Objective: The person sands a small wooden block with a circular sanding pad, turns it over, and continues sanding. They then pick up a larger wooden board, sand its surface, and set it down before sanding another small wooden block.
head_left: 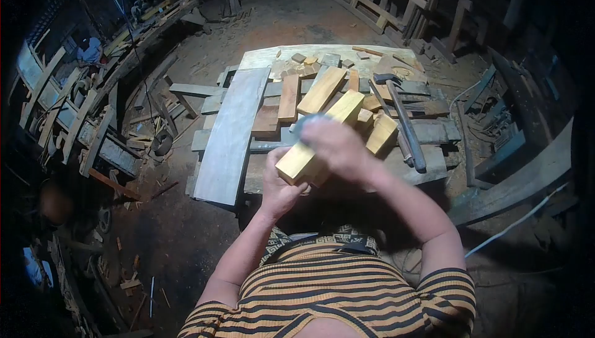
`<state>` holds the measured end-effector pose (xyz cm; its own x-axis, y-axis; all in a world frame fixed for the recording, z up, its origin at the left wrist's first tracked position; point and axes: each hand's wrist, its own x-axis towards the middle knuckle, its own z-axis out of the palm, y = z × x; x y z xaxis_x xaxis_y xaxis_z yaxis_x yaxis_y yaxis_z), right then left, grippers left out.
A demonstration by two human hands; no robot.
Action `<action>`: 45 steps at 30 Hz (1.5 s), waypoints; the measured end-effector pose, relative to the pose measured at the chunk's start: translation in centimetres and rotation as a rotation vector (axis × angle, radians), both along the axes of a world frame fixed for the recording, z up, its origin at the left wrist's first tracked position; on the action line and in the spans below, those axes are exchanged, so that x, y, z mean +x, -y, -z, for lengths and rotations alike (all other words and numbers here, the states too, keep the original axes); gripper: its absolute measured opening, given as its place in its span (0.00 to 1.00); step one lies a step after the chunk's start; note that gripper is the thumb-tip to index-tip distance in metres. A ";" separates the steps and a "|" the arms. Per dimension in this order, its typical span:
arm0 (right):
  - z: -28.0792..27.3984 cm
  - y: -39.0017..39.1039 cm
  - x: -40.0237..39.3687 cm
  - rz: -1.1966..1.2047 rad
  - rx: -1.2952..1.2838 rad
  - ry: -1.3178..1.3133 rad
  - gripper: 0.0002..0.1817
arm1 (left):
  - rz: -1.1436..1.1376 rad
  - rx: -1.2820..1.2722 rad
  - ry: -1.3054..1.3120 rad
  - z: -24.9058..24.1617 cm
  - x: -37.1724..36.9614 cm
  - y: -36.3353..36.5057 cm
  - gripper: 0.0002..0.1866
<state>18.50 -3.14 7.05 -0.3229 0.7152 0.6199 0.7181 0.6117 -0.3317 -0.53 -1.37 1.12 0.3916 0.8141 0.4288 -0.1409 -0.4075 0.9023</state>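
Note:
A squared yellow wood block [296, 162] lies slantwise in front of me, its near end toward my body. My left hand [280, 184] is closed around the near end, fingers along its side and underneath. Across the top of the block, my right hand [338, 147] presses a thin blue-grey piece [304, 128] that resembles sandpaper; motion blurs both. Beyond my hands, several other blocks rest on the workbench, among them a reddish block [289, 97] and a yellow block [322, 90]. The underside of the held block is hidden.
A long pale board [232, 133] lies along the bench's left side. On the right are a hammer [406, 121] and a thinner long-handled tool [401, 142]. Small offcuts [308, 60] sit at the far end. Timber racks [396, 3] and another person [90, 51] are farther back.

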 end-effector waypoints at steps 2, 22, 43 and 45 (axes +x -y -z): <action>1.8 -3.7 4.8 0.242 -0.103 -0.106 0.15 | 0.003 -0.030 -0.030 -0.3 -0.2 0.0 0.37; 10.0 -10.3 4.4 0.289 -0.130 -0.344 0.18 | 0.005 -0.652 0.464 0.4 -1.5 -2.3 0.38; 9.3 -7.2 3.2 0.429 -0.251 -0.260 0.19 | -0.081 -0.910 0.793 0.6 -0.8 -4.8 0.28; 6.8 -3.1 -1.0 0.170 -0.173 -0.406 0.17 | -0.109 -0.937 0.804 0.3 -0.6 -5.0 0.28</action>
<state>17.46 0.00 0.22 0.0517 0.8408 0.5389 0.5946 0.4076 -0.6930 -1.18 3.64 0.85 0.1973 0.9482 -0.2488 -0.7951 0.3033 0.5253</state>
